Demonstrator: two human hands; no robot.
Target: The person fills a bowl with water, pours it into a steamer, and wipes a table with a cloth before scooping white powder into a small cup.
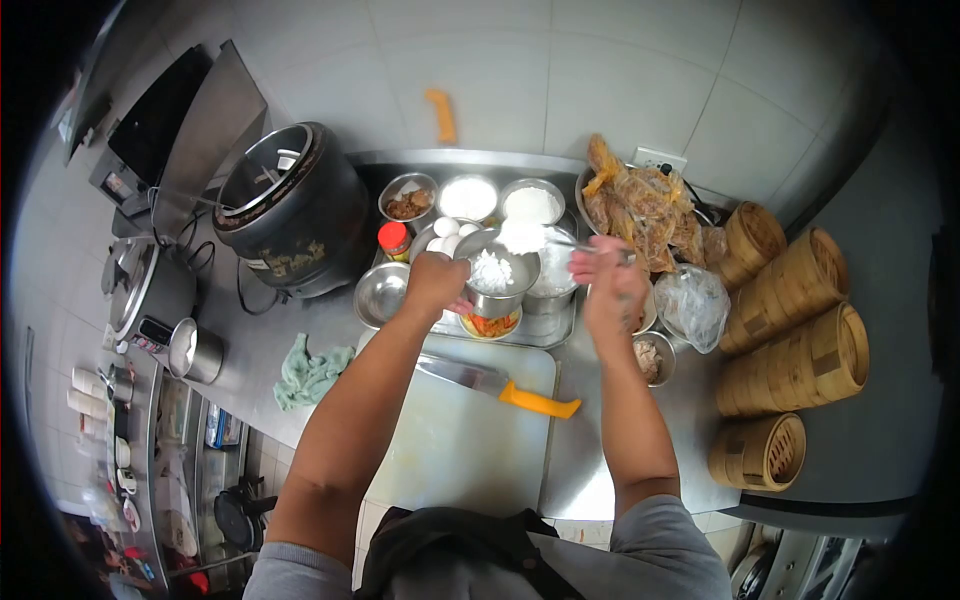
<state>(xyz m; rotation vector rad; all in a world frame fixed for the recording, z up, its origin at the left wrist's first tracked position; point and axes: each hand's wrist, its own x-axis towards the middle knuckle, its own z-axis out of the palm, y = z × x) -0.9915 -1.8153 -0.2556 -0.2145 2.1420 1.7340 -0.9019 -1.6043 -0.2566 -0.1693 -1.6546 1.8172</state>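
My left hand (436, 280) grips the rim of a steel bowl (500, 305) and holds it above the tray. White powder (490, 270) lies in the bottom of this bowl. In my right hand (608, 285), somewhat blurred, is a metal spoon (578, 246) heaped with more white powder (523, 238), over the far right rim of the bowl. Just right of it stands a container of white powder (553, 272). White eggs (447, 228) sit in a bowl behind my left hand. Below the held bowl is a dish of orange-red food (492, 325).
A knife with a yellow handle (540, 399) lies on the white cutting board (450, 460). Bamboo steamers (785, 350) stack on the right beside bagged food (650, 205). A large dark pot (300, 220) and green cloth (308, 375) are on the left.
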